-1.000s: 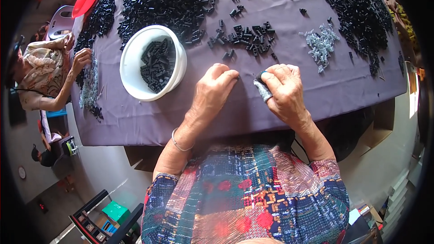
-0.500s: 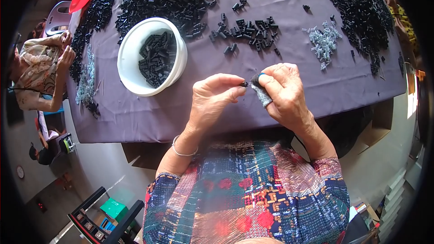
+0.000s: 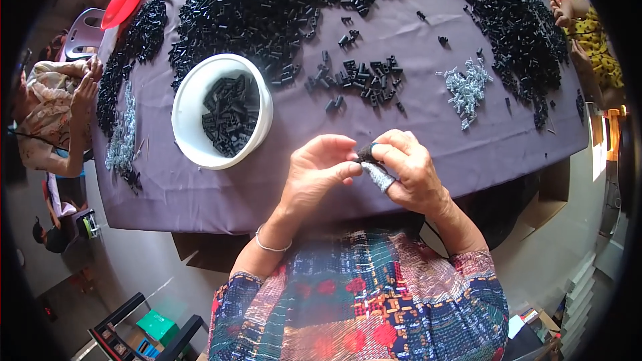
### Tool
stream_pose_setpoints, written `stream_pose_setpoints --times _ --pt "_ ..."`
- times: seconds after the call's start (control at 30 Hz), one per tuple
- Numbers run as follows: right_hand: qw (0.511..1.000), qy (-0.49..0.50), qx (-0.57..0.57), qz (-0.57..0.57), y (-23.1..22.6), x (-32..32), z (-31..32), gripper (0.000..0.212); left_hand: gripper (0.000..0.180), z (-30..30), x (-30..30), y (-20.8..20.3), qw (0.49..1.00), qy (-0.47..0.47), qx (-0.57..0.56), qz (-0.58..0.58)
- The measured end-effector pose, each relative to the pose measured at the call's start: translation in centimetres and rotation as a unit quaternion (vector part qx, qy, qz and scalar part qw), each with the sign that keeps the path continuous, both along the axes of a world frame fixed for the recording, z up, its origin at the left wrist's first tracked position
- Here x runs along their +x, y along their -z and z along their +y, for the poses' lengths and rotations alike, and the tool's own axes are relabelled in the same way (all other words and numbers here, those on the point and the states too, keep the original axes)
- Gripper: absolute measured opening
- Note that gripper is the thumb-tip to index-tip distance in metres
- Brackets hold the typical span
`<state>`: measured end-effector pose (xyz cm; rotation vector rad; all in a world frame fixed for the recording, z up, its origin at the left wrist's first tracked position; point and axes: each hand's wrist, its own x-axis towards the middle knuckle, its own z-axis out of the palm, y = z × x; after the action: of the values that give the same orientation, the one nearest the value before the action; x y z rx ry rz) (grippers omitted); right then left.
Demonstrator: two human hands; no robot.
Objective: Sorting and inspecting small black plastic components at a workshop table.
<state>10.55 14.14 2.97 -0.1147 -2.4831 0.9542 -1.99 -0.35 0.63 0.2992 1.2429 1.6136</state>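
My left hand [image 3: 319, 170] is closed in a pinch, its fingertips at a small black tubular piece [image 3: 357, 158] that is mostly hidden. My right hand [image 3: 409, 172] meets it there, fingers curled and thumb pressed in; what it grips is hidden. A dark cover [image 3: 367, 152] and a grey cloth finger sleeve [image 3: 378, 177] are worn on digits of the right hand. To the left of my hands stands a white tub [image 3: 182, 135], tilted in view, with many black tubular pieces [image 3: 231, 113] inside. Beyond my hands lies a loose group of black pieces [image 3: 368, 80].
A large heap of black pieces [image 3: 247, 20] spreads over the purple tablecloth [image 3: 281, 187], with another heap [image 3: 525, 40] at right. Small clear pieces [image 3: 467, 90] lie at right, more [image 3: 121, 137] at left. People sit at both sides; a red basin [image 3: 125, 0] is at far left.
My hands have come together at the fingertips, so the black piece seen in my left pinch is now mostly covered. The whole view has shifted slightly, showing more of the far heap.
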Motion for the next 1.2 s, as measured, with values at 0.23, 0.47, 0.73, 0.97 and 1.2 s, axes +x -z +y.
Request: stream_pose_setpoints --times 0.23,0.47,0.73,0.97,1.2 --pt "0.977 -0.077 -0.196 -0.040 0.6 -0.1 0.7 0.027 0.022 -0.4 -0.4 0.0 0.998 0.045 0.006 -0.031" --pt "0.986 -0.061 -0.151 -0.036 -0.4 -0.5 2.5 0.026 0.014 -0.3 -0.6 0.0 0.997 0.052 0.019 -0.051" --pt "0.982 0.151 0.057 -0.098 1.2 -2.2 7.2 0.019 0.012 -0.4 -0.3 1.1 0.995 0.021 0.043 -0.082" --pt "0.978 0.124 0.073 -0.153 2.2 -2.7 7.4 0.020 0.012 -0.2 -0.2 1.5 0.996 0.011 0.043 -0.076" --pt "0.949 0.127 0.269 -0.101 2.9 -2.6 6.1 0.023 0.013 -0.1 -0.1 1.6 0.997 0.007 0.050 -0.055"
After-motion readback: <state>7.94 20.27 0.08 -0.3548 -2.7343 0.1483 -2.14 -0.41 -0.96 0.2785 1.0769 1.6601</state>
